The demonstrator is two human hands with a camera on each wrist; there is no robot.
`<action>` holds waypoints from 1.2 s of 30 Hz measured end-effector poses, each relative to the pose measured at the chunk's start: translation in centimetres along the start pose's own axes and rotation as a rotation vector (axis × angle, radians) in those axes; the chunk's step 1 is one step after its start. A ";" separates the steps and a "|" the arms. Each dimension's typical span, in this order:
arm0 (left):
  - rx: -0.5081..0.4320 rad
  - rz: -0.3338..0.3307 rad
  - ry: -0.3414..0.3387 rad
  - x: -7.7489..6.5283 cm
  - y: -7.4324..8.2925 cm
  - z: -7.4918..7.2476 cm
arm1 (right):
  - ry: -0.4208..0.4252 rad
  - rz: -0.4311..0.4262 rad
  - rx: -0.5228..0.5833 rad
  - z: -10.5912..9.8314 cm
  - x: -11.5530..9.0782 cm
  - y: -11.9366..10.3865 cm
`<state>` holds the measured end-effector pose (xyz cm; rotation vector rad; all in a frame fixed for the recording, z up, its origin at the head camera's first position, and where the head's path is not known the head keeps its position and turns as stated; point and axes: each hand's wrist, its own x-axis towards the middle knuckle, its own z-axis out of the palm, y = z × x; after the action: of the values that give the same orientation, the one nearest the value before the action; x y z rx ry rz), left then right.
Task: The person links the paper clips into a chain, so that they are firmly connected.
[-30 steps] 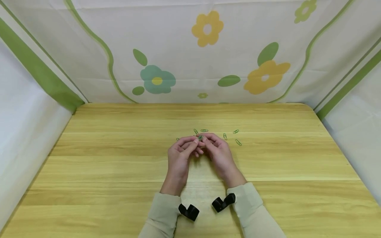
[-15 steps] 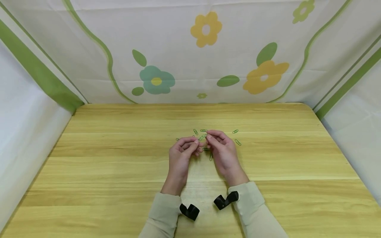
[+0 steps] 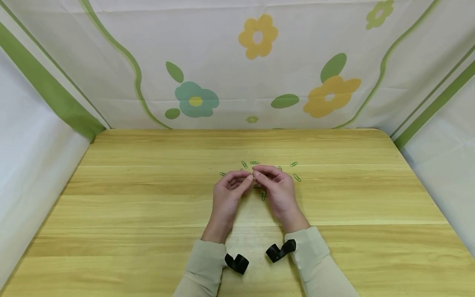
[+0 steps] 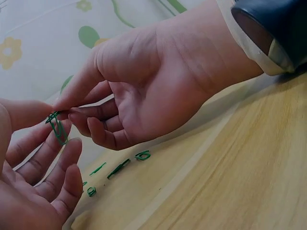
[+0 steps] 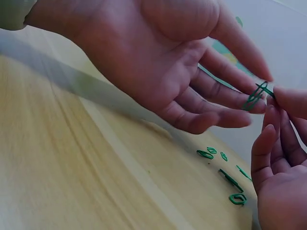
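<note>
Close together above the table, my left hand (image 3: 227, 200) and right hand (image 3: 279, 194) meet at their fingertips. Small green paper clips (image 4: 58, 127) hang between them, seemingly hooked together; exactly how is too small to tell. Thumb and index finger of each hand pinch at these clips, which the fingers mostly cover in the head view. In the right wrist view the clips (image 5: 256, 95) dangle before the left hand's fingers, with the right hand's thumb at one end. The other fingers of both hands are loosely bent.
Several loose green paper clips lie on the wooden table (image 3: 148, 206) around the hands, such as one clip (image 3: 297, 177) to the right, another (image 3: 254, 162) behind and a third (image 3: 263, 195) beneath the right hand. A flowered white curtain (image 3: 230, 62) stands behind the table.
Half a second ago the right hand had drawn slightly right and away, showing green clips stretched between the hands. Now it has come back, and the fingertips touch or nearly touch.
</note>
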<state>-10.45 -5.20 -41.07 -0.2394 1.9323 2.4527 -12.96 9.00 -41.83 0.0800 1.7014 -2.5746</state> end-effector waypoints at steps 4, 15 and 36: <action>0.075 0.012 -0.004 -0.1 -0.1 0.0 | 0.004 0.002 0.011 -0.1 0.0 -0.1; 0.038 0.005 0.022 -0.1 0.3 -0.2 | 0.078 -0.039 -0.401 -2.0 0.6 -0.9; -0.069 0.008 0.058 0.2 0.3 -0.2 | -0.237 0.109 -0.999 -5.0 0.3 -3.3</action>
<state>-10.65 -5.51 -40.88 -0.3076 1.8750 2.5480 -13.42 14.90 -40.77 -0.1625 2.5187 -1.3372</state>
